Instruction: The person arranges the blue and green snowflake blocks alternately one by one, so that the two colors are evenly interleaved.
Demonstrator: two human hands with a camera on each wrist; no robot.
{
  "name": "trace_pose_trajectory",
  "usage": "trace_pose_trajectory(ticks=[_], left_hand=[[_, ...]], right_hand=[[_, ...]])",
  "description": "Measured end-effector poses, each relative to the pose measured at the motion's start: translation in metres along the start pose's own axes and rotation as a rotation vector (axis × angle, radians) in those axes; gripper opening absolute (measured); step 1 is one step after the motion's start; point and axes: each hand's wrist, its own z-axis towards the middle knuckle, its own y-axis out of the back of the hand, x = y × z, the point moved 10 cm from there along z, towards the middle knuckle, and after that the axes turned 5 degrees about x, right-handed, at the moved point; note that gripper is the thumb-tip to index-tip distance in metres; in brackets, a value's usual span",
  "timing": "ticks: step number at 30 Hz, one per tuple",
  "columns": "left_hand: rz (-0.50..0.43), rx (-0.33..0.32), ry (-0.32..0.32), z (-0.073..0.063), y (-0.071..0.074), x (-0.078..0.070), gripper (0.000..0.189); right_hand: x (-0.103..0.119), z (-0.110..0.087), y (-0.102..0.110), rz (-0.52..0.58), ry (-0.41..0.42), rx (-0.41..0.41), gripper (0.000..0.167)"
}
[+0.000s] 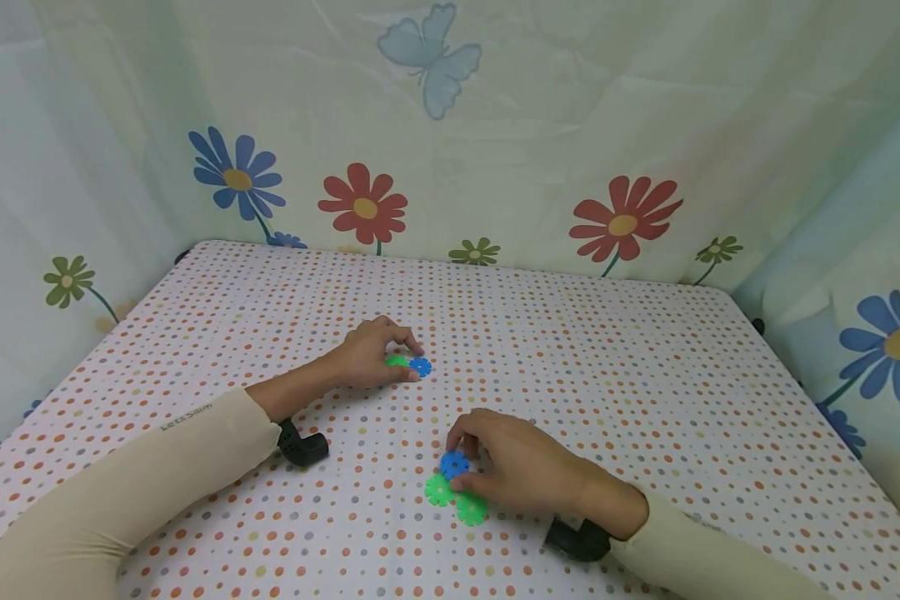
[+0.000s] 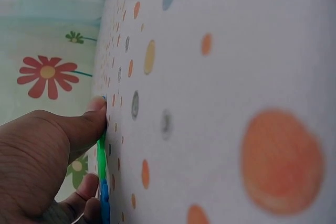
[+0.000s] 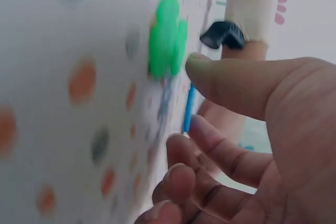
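Observation:
In the head view my left hand curves round a green snowflake disc and a blue snowflake disc on the table. The left wrist view has that green disc edge-on against the cloth, thumb at one end and fingers by a blue disc at the other. Nearer me, my right hand pinches another blue snowflake disc between thumb and forefinger. Two green snowflake discs, one left and one right, lie just below it, overlapped by it in this view.
A white cloth with coloured dots covers the table. Behind and beside it hang pale curtains printed with flowers and a butterfly. Each wrist wears a black device, one left and one right.

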Motion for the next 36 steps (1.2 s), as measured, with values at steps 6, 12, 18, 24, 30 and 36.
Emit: trace_pose_trajectory(ticks=[6,12,18,24,30,36], left_hand=[[-0.003,0.008,0.012,0.000,0.000,0.000,0.026],[-0.004,0.005,0.017,0.000,0.000,0.000,0.025],[-0.006,0.009,0.015,0.001,-0.001,0.000,0.026],[0.005,0.010,0.020,0.000,-0.001,0.002,0.025],[-0.018,0.006,0.026,0.001,-0.001,0.003,0.022],[-0.041,0.001,0.033,0.001,-0.001,0.004,0.020]], right_hand=[[-0.011,0.002,0.007,-0.039,-0.038,0.001,0.028],[-0.010,0.002,0.009,-0.069,-0.015,-0.016,0.027],[0.011,-0.002,0.006,-0.026,0.071,-0.015,0.030],[0.029,-0.007,-0.008,-0.022,0.129,0.054,0.037],[0.031,-0.009,-0.009,-0.068,0.148,0.021,0.037],[0.030,-0.009,-0.009,-0.093,0.157,-0.001,0.033]])
